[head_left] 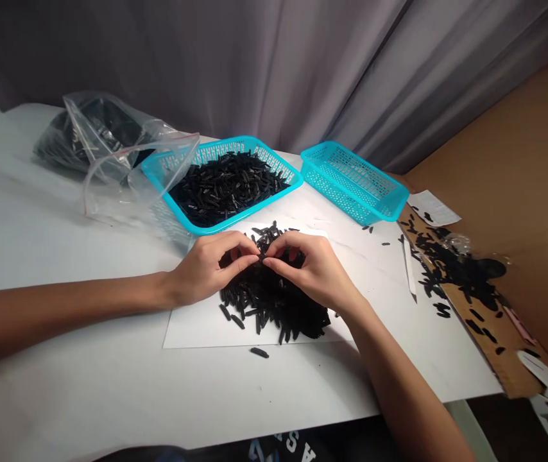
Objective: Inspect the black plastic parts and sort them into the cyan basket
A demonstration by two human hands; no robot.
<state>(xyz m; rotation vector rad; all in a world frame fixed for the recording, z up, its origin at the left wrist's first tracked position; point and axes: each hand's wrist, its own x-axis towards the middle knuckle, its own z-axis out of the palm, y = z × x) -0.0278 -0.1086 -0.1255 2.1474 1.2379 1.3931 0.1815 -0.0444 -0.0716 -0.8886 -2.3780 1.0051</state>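
1. In the head view, the clock is centred on the place where the two hands meet, and 12 o'clock points away from the person. The left hand [206,266] comes from 9 o'clock and the right hand [315,263] from 4 o'clock.
2. Both hands are closed in a pinch, thumb against finger. Their fingertips meet at one small black piece [261,255], which they grip together; its shape is mostly hidden.
3. Just below this grip is a dense pile of black pieces [274,301], lying on a white sheet [192,330] upon the white table [110,385]. One single stick [259,353] lies at 6 o'clock, outside the sheet.
4. At 11 o'clock stands a blue basket [255,207], filled with similar black pieces. At 10 o'clock a clear plastic bag [110,128] with black contents overlaps its left corner in the view.
5. At 2 o'clock is a second blue basket [336,192].
6. At 3 o'clock lies a slim white tool [409,266]; beyond it, many scattered pieces [476,279] lie near the brown board [461,314].
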